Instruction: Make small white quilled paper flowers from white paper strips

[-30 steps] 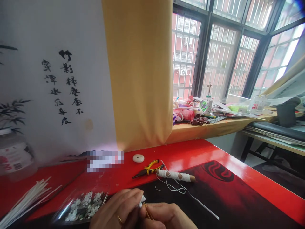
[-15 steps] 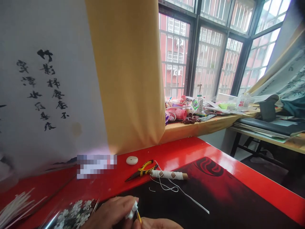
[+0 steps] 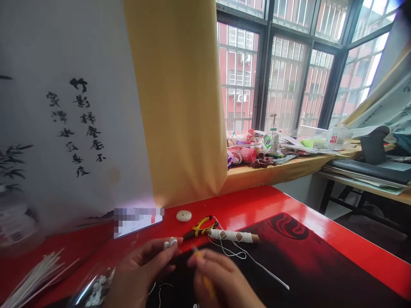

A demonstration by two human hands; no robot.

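Observation:
Near the bottom centre, my left hand [image 3: 144, 265] pinches a small white piece [image 3: 170, 242] between its fingertips. Just to the right, my right hand [image 3: 218, 273] grips a thin yellow tool [image 3: 208, 285], its tip pointing up and left, apart from the white piece. Loose white thread [image 3: 159, 293] hangs below the hands over the black mat [image 3: 276, 265]. Behind them lie yellow-and-black pliers [image 3: 203, 226], their jaws partly behind my left fingertips. Beside the pliers is a spool of white cord [image 3: 233, 236], with a loose end trailing right.
An oval white case [image 3: 184, 216] and a lit phone [image 3: 138, 222] lie on the red table [image 3: 257, 196]. White strips [image 3: 38, 282] and a clear container of white flowers [image 3: 96, 291] sit at the lower left. A cluttered ledge [image 3: 272, 169] runs below the window.
Both hands have risen further into view and moved apart. The yellow tool has come away from the white piece. The view has shifted slightly left.

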